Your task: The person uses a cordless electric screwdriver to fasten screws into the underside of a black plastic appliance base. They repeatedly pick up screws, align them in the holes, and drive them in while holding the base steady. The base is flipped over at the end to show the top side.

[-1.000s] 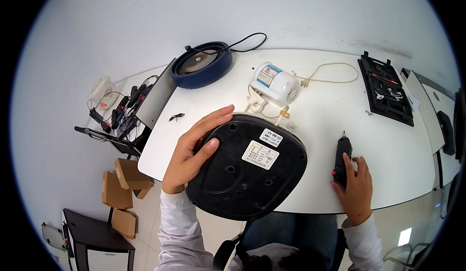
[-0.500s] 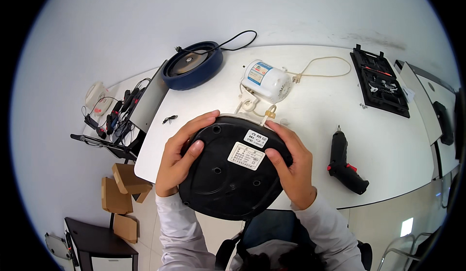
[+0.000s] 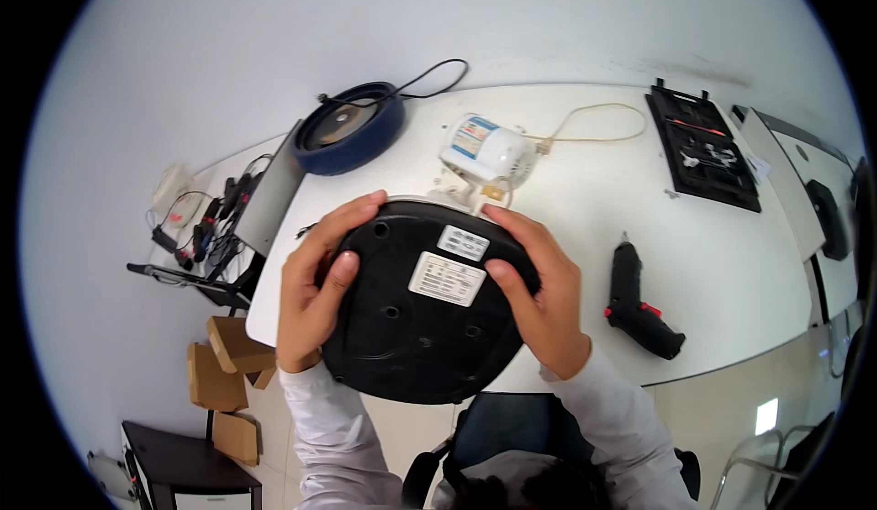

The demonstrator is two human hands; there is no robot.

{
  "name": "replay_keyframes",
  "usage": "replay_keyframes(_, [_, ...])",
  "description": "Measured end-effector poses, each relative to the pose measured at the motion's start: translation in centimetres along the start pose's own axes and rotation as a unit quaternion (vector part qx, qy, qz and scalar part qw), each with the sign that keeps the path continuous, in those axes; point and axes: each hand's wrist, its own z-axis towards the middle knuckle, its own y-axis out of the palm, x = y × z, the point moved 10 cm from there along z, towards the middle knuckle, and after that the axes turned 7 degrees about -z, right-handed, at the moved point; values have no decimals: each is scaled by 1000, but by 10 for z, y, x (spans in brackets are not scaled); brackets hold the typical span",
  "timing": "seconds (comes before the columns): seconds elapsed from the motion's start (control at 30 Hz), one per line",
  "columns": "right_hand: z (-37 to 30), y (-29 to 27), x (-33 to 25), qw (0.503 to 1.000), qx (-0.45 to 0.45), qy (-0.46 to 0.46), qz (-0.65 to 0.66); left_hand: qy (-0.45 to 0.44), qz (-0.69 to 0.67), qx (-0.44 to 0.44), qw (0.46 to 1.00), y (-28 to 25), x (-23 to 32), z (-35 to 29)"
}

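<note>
Between both hands I hold a rounded appliance base (image 3: 411, 346), its black underside facing me. It has screw holes and two white labels. My left hand (image 3: 315, 291) clasps the left edge, thumb on the black face and fingers behind the rim. My right hand (image 3: 539, 300) grips the right edge the same way. Just beyond the base's upper edge lies a white motor housing (image 3: 502, 156) with a blue label. White parts and a short cable (image 3: 502, 192) show between the two; how they join is hidden.
A black power screwdriver (image 3: 630, 300) lies on the white table (image 3: 731, 300) at right, below an unfolded black tool case (image 3: 703, 149). A round blue device (image 3: 352, 131) with a black cord sits at back left. Cardboard boxes (image 3: 217, 378) stand on the floor at left.
The base and both hands have shifted slightly left and up in the picture. The table items have shifted left too, so the view itself has moved. My grip looks the same.
</note>
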Motion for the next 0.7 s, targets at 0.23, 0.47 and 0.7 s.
replay_keyframes(0.23, [2,-1,38,995,-62,64,42,-88,-55,-32,994,17,-27,17])
replay_keyframes(0.47, [47,-165,136,959,-49,92,-264,-113,-59,-35,991,40,-23,11])
replay_keyframes(0.7, [71,-260,220,773,-58,86,-625,-61,27,-149,987,54,-20,14])
